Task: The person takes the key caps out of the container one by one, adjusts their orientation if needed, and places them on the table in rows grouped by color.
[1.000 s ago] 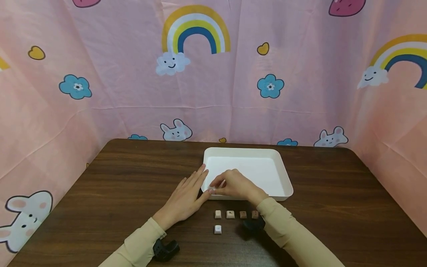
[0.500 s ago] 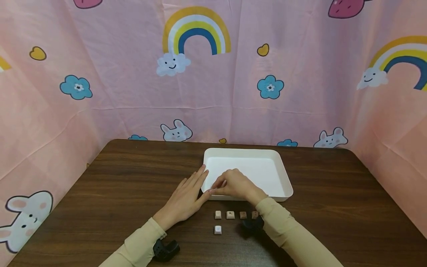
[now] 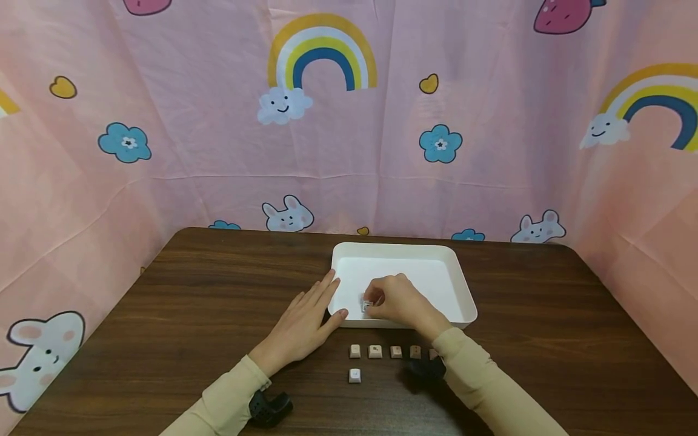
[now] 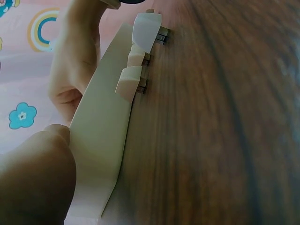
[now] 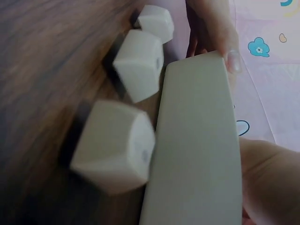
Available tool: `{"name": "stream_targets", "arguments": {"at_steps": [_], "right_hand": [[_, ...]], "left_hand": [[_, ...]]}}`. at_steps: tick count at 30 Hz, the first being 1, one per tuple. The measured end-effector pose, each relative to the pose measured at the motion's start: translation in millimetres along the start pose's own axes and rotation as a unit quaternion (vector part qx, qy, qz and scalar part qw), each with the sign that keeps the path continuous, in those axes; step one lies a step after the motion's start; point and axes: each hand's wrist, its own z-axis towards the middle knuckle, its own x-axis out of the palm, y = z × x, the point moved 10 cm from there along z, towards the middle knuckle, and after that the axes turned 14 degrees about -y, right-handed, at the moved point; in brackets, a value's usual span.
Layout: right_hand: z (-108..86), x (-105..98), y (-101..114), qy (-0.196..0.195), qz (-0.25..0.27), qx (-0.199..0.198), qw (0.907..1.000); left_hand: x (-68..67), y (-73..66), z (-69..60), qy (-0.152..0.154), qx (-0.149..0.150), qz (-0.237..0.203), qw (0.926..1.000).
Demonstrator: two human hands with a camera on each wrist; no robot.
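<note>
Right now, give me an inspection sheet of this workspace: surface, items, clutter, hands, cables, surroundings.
Surface: dark wood-grain table.
Items: white tray; in front of it, a row of keycaps, five visible, the rightmost partly hidden; a white keycap nearer the person.
Clutter: nothing seen.
Left hand: touches the tray's near left corner, fingers extended.
Right hand: pinches a small whitish piece at the tray's near side.
Cables: nothing seen.
Surroundings: pink patterned cloth behind and on both sides.

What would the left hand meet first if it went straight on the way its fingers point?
The white tray, at its left side. The left hand seems to lie right up against it, though actual contact is hard to judge.
</note>
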Motion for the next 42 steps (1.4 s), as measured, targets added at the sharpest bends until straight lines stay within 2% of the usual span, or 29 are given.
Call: {"name": "stream_targets", "arguments": {"at_steps": [8,16,25,31,37,42], "right_hand": [[-10.5,-14.4,0.4,-0.038,0.012,-0.043,0.9983],[-18.2,-34.6,-9.6,-0.126,0.062,-0.013,0.9900],[-32.2,-50.6,-20.8,-0.190,0.126,0.016,0.9734],[-38.8,-58.9,-26.3,-0.199,0.143,0.051,0.9682],[-44.3,-64.3,-26.8,-0.198,0.158,0.061,0.9654],[-51.6,-67.7,-30.2,-0.202,0.184,0.077,0.9590]], "left_hand": [[0.9,0.8,0.3,0.003,0.000,0.003,1.0000],[-1.8,2.1,-0.2,-0.007,0.002,0.003,1.0000],[-2.1,2.7,-1.6,-0.012,0.005,-0.001,0.9999],[-4.0,1.4,-0.9,-0.026,0.011,-0.007,0.9996],[-3.9,-0.1,0.2,-0.024,0.012,-0.009,0.9996],[-2.6,-1.6,1.7,-0.020,0.014,-0.011,0.9996]]}}
